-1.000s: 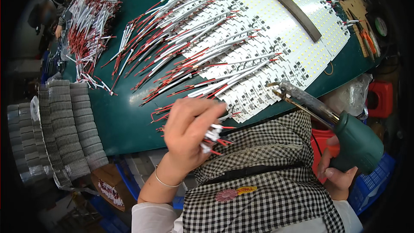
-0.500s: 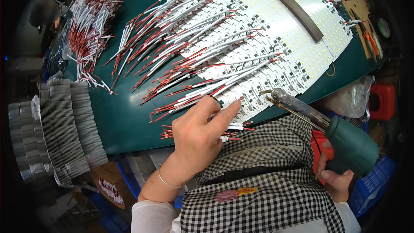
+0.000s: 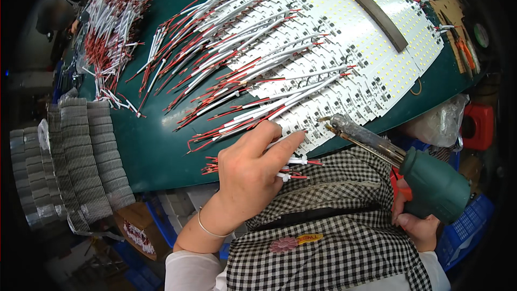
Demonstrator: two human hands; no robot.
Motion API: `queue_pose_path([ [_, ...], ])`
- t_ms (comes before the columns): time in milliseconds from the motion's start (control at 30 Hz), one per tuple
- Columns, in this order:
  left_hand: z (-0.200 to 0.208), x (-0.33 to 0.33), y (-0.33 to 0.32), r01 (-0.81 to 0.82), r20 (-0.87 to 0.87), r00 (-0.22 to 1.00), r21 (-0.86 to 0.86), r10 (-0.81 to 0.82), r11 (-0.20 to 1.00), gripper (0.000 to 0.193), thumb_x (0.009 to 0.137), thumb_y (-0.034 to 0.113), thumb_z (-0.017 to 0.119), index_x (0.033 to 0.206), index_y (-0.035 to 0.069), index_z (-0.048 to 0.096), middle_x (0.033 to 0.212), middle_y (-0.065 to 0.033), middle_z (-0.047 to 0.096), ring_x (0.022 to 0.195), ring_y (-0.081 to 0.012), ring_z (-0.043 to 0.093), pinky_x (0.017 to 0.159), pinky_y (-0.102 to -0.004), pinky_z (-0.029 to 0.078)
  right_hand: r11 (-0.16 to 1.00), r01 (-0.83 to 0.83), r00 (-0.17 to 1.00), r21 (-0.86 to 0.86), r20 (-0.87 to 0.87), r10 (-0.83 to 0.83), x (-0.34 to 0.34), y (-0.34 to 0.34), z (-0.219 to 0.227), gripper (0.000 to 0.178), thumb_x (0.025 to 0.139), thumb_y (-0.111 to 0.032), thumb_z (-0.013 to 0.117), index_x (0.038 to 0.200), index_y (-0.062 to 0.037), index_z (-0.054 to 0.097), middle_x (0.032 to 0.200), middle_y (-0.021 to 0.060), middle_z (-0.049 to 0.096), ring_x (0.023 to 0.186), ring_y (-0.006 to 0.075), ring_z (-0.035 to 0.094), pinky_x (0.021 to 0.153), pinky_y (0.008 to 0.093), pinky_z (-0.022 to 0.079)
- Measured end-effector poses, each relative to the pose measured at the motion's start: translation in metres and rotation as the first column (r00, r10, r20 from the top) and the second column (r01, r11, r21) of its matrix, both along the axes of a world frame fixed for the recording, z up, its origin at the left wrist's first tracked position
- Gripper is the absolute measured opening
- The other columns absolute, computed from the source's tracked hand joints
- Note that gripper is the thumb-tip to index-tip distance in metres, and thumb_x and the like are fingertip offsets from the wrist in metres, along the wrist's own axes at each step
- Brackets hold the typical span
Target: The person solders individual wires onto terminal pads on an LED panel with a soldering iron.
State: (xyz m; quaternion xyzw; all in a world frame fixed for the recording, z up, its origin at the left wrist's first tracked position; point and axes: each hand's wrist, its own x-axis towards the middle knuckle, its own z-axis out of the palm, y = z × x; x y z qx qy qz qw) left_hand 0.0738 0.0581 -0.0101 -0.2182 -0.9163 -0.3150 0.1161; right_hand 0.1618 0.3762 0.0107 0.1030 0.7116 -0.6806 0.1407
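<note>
My left hand [image 3: 249, 164] reaches over the near edge of the table, its fingers closed in a pinch on a red-and-white wire. The wire's red end pokes out past the fingertips, beside the lowest row of white LED boards [image 3: 406, 70]. Several more wires with white sleeves [image 3: 298, 160] pass under this hand. In my right hand [image 3: 417, 225] is a dark green soldering gun [image 3: 435, 186], fingers wrapped round its handle. Its metal tip points left, over the boards' near edge and apart from the left fingertips. Rows of attached or laid wires [image 3: 269, 109] lie across the boards.
A dark curved bar [image 3: 371, 8] lies across the boards. At the far left of the green table [image 3: 156, 161] is a heap of red-and-white wires [image 3: 116, 27]; grey stacked strips [image 3: 89, 156] stand nearer. On the right are a plastic bag [image 3: 439, 124] and a blue basket [image 3: 466, 231].
My left hand has shifted slightly right with the wire. The soldering gun has moved a little to the left, bringing its tip closer to the left fingertips.
</note>
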Motion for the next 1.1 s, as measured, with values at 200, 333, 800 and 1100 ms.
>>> queue_pose_path([
  [200, 0.000, 0.002, 0.001, 0.000, -0.011, 1.000, -0.009, 0.000, 1.000, 0.054, 0.053, -0.008, 0.064, 0.105, 0.008, 0.068, 0.082, -0.0060, 0.056, 0.066, -0.0222, 0.060, 0.051, -0.0336, 0.047, 0.998, 0.048, 0.998, -0.047, 0.053, -0.045, -0.001, -0.016, 0.002, 0.059, 0.065, -0.005, 0.076, 0.119, 0.0075, 0.055, 0.097, 0.0148, 0.060, 0.061, 0.0168, 0.058, 0.053, 0.0267, 0.050],
  [333, 0.001, 0.004, 0.003, -0.008, 0.051, 0.999, 0.007, 0.008, 1.000, 0.057, 0.052, -0.008, 0.064, 0.106, 0.007, 0.067, 0.083, -0.0068, 0.055, 0.065, -0.0225, 0.060, 0.051, -0.0338, 0.047, 0.969, -0.229, 0.973, 0.091, -0.017, 0.232, -0.009, -0.013, 0.004, 0.050, 0.073, -0.006, 0.074, 0.119, 0.0028, 0.056, 0.082, 0.0088, 0.062, 0.068, 0.0159, 0.060, 0.062, 0.0284, 0.050],
  [800, 0.002, 0.000, 0.001, 0.021, 0.022, 1.000, -0.002, -0.021, 1.000, 0.058, 0.050, -0.009, 0.064, 0.106, 0.007, 0.067, 0.082, -0.0058, 0.056, 0.065, -0.0216, 0.060, 0.049, -0.0332, 0.046, 0.911, -0.249, 0.968, 0.330, 0.053, 0.245, -0.011, -0.021, 0.002, 0.029, 0.073, -0.020, 0.072, 0.100, -0.0096, 0.069, 0.090, 0.0051, 0.069, 0.090, 0.0263, 0.064, 0.087, 0.0416, 0.046],
  [1100, 0.000, 0.002, 0.002, 0.015, 0.036, 0.999, 0.003, -0.015, 1.000, 0.057, 0.050, -0.008, 0.064, 0.105, 0.006, 0.066, 0.082, -0.0059, 0.055, 0.064, -0.0218, 0.060, 0.049, -0.0336, 0.046, 0.996, -0.081, 0.996, -0.044, 0.034, 0.082, -0.013, -0.019, 0.010, 0.053, 0.072, -0.008, 0.072, 0.121, 0.0043, 0.056, 0.090, 0.0089, 0.063, 0.069, 0.0144, 0.058, 0.060, 0.0266, 0.047],
])
